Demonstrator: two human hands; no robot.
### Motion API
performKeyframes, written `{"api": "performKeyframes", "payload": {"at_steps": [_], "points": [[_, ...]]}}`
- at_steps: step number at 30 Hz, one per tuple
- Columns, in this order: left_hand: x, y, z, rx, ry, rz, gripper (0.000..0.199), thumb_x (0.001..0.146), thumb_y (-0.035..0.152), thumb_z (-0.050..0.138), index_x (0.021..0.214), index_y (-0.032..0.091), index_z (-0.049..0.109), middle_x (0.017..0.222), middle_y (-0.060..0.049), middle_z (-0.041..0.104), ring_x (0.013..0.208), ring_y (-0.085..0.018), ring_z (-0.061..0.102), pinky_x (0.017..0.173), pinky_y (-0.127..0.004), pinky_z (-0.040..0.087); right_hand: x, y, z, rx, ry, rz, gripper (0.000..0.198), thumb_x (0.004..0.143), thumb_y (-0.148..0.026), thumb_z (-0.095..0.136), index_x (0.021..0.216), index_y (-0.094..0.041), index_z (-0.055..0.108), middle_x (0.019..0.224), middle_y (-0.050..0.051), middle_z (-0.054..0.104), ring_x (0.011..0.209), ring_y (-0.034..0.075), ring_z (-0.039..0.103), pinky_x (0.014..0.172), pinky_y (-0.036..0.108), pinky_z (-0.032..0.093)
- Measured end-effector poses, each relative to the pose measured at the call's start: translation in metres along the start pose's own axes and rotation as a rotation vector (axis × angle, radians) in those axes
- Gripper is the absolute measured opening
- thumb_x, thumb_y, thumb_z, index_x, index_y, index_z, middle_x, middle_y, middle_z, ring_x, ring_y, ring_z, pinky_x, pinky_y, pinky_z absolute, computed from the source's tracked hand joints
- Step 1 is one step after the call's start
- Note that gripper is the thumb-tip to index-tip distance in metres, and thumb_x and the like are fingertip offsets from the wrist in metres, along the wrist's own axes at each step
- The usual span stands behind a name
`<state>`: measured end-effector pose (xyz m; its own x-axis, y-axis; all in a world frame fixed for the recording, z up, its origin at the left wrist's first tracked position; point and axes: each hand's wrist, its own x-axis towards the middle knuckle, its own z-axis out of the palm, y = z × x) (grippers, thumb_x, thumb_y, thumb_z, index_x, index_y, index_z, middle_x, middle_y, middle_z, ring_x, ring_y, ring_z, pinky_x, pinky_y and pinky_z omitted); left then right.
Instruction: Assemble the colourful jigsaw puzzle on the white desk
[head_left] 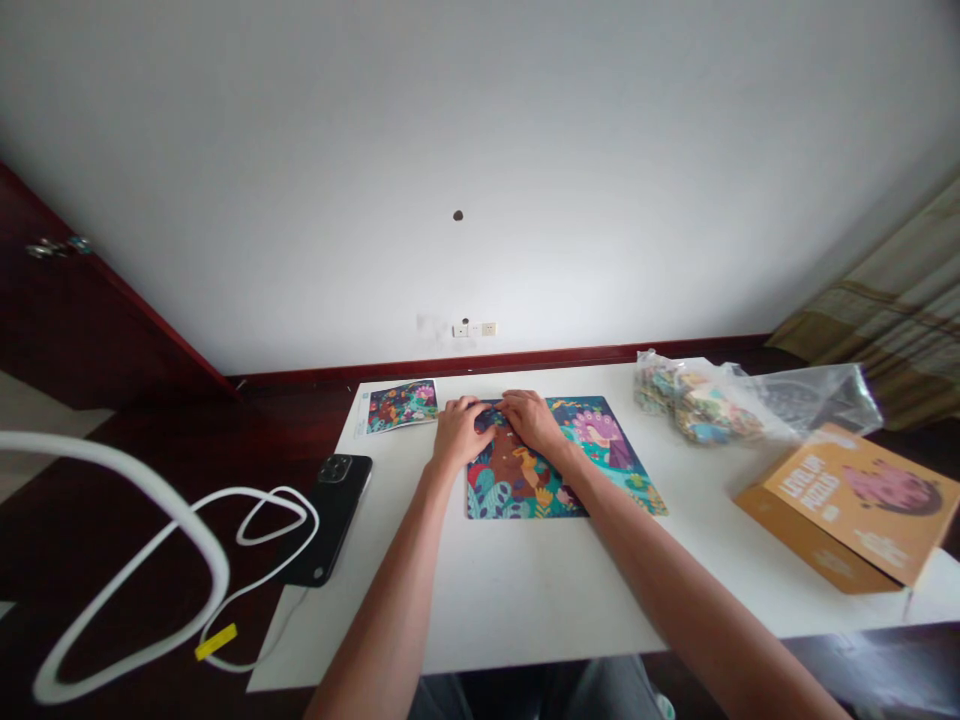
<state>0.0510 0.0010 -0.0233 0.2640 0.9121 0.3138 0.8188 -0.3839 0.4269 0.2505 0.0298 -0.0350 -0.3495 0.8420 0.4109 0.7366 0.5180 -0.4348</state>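
Note:
A colourful jigsaw puzzle (pixel 525 480) lies flat on the white table, its pieces joined into a picture of a brown bear, plants and a figure with a pink fan shape. At its upper left corner my left hand (pixel 459 432) is closed over the edge, thumb and fingers curved against the puzzle. Close beside it, my right hand (pixel 529 420) rests on the upper part with its fingers bent and pressed together, pointing left. Whatever lies under the right fingertips is hidden. Left of the puzzle is a printed picture sheet (pixel 401 406) with the same scene.
A black phone (pixel 334 515) lies by the table's left edge, with a white cable (pixel 259 492) looping near it. On the right are plastic bags of puzzle pieces (pixel 705 405) and an orange puzzle box (pixel 847 505). The white table (pixel 525 600) stands near a wall.

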Motion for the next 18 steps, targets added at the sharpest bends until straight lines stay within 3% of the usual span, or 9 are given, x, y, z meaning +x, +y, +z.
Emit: {"api": "performKeyframes", "payload": {"at_steps": [6, 9, 13, 18], "points": [[0.010, -0.017, 0.001, -0.397, 0.148, -0.062, 0.029, 0.099, 0.026, 0.055, 0.122, 0.021, 0.072, 0.124, -0.010, 0.071, 0.119, -0.023, 0.063, 0.107, -0.040, 0.048, -0.003, -0.020, -0.016, -0.084, -0.032, -0.048, 0.026, 0.099, -0.019, 0.055, 0.110, -0.022, 0.078, 0.119, 0.010, 0.074, 0.115, 0.027, 0.062, 0.100, 0.039, 0.046], [0.012, -0.022, -0.001, -0.605, 0.206, -0.121, 0.032, 0.104, 0.027, 0.045, 0.119, 0.020, 0.072, 0.126, -0.010, 0.072, 0.122, -0.021, 0.065, 0.109, -0.037, 0.049, -0.008, -0.046, -0.023, -0.126, -0.052, -0.087, 0.024, 0.099, -0.030, 0.061, 0.116, -0.023, 0.076, 0.117, 0.011, 0.075, 0.114, 0.030, 0.061, 0.099, 0.042, 0.046], [0.013, -0.022, 0.000, -0.703, 0.228, -0.151, 0.036, 0.106, 0.036, 0.041, 0.114, 0.019, 0.072, 0.124, -0.009, 0.074, 0.122, -0.019, 0.066, 0.113, -0.037, 0.047, -0.017, -0.075, -0.020, -0.087, -0.175, -0.177, 0.038, 0.090, -0.045, 0.073, 0.121, -0.024, 0.073, 0.108, 0.011, 0.075, 0.104, 0.028, 0.066, 0.094, 0.039, 0.049], [0.014, -0.023, 0.003, -0.717, 0.244, -0.175, 0.040, 0.105, 0.041, 0.040, 0.112, 0.018, 0.072, 0.123, -0.010, 0.074, 0.121, -0.020, 0.066, 0.110, -0.036, 0.048, -0.020, -0.079, -0.017, 0.026, -0.259, -0.174, 0.041, 0.087, -0.025, 0.075, 0.128, -0.024, 0.070, 0.112, 0.009, 0.074, 0.101, 0.025, 0.069, 0.088, 0.034, 0.052]]}}
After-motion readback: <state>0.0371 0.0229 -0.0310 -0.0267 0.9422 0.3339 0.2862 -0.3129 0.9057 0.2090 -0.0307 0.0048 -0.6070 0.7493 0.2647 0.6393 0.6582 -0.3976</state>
